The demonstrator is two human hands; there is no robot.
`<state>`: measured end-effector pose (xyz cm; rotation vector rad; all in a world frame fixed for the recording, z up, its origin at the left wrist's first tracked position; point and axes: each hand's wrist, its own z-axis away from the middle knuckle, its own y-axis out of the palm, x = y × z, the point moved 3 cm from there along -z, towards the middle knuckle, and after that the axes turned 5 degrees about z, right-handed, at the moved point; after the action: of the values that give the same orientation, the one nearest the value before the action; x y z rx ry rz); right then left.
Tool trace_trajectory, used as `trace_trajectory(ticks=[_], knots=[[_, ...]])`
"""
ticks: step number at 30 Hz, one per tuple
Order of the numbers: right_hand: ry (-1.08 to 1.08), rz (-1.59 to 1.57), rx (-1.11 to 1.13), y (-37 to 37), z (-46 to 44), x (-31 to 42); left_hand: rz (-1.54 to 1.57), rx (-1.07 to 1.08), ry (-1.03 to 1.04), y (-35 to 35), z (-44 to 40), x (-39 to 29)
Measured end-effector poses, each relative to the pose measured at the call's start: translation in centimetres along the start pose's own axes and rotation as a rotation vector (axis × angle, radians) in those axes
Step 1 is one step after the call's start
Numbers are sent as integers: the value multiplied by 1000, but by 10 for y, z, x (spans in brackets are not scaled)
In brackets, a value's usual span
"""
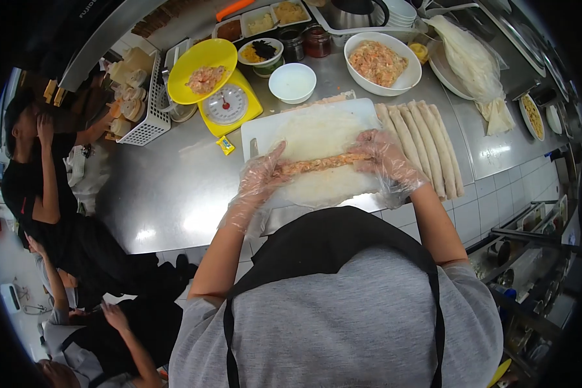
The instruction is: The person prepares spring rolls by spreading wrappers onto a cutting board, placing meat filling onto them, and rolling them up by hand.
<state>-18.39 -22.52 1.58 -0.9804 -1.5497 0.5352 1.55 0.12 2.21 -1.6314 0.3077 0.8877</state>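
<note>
In clear plastic gloves, I work at a steel counter (158, 197), both hands on a long strip of filling (323, 163) that lies left to right across a pale sheet (326, 189) on a white cutting board (363, 108). My left hand (258, 176) is at the strip's left end, its digits spread apart; my right hand (391, 161) is at the other end, its fingers bunched, though I cannot tell whether they pinch the filling or only press it. The two hands are well apart, with the strip between them.

The step in hand looks to be shaping the filling: the strip is uncovered on top, and the sheet lies flat on its far and near sides. Just right of the board, pale rolls (427, 145) lie side by side. On the far side sit a large white bowl (402, 81) of similar filling and, to the left, a yellow scale (242, 119) with more in its pan (180, 89).

As I judge it, the next move calls for light, even pressure from both hands to level the strip's thickness, with care at the ends, since the sheet looks thin and could tear.
</note>
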Motion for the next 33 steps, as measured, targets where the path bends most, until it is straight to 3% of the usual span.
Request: trace_trajectory(ticks=[3,5,8,11,14,16,18,19,20,21,22,24,26,29,31,33], knots=[[41,106,4,0,-6,18,202,-37,-62,7,8,22],[-51,181,-43,-2,-18,39,244,-108,101,7,9,9],[-269,220,-301,4,-38,67,303,-190,30,7,5,4],[-219,73,-149,33,-51,56,66,-220,89,9,0,7],[-91,-154,-62,48,-58,46,138,-274,231,8,3,6],[-254,21,-104,24,-60,81,98,-385,256,4,7,-3],[-131,-212,-59,22,-56,75,59,-480,277,-3,10,-3],[-50,-290,-43,19,-54,69,133,-380,241,0,8,3],[228,-743,10,21,-50,62,207,-275,205,5,8,9],[535,-1200,-75,21,-46,58,213,-280,204,7,8,12],[540,-1197,-76,19,-45,47,174,-279,214,9,7,15],[-161,117,-83,6,-32,34,159,-238,224,14,11,14],[-37,32,-249,-7,-18,31,136,-373,266,2,24,3],[110,92,-306,-40,-2,35,-8,-251,371,-8,42,-19],[201,22,-333,-48,9,32,-253,-91,291,-1,48,-25],[261,-47,-374,-51,14,25,-276,-97,326,6,44,-25]])
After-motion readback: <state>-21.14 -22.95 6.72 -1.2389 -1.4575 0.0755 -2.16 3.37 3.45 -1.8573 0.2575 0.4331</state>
